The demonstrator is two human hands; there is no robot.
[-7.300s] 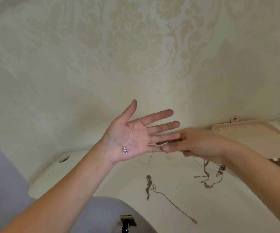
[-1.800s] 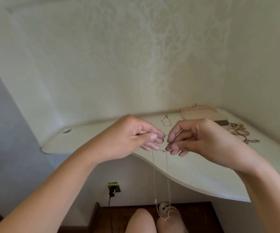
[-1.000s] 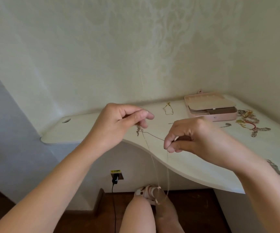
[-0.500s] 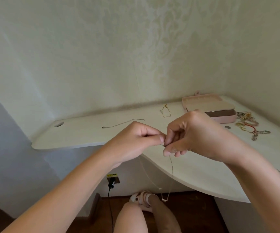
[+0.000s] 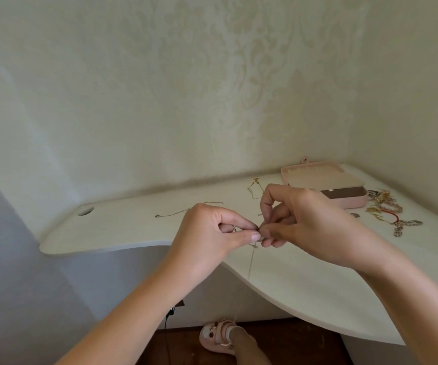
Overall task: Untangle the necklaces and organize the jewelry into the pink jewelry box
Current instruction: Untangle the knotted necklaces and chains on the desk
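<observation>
Both hands were up over the front edge of the white desk [image 5: 133, 233]; left hand [image 5: 212, 233] and right hand [image 5: 304, 225] met fingertip to fingertip, each pinching the same thin chain necklace [image 5: 250, 262], which dangled straight down; pink jewelry box [image 5: 326, 185] sat back right on the desk, tangled jewelry pile [image 5: 386, 209] just beside it; a gold necklace [image 5: 254, 188] and a silver chain [image 5: 175, 213] lay loose further left.

Fine chain [image 5: 251, 262] dangles, pinched at top — pink jewelry box [image 5: 349, 204] open behind.
</observation>
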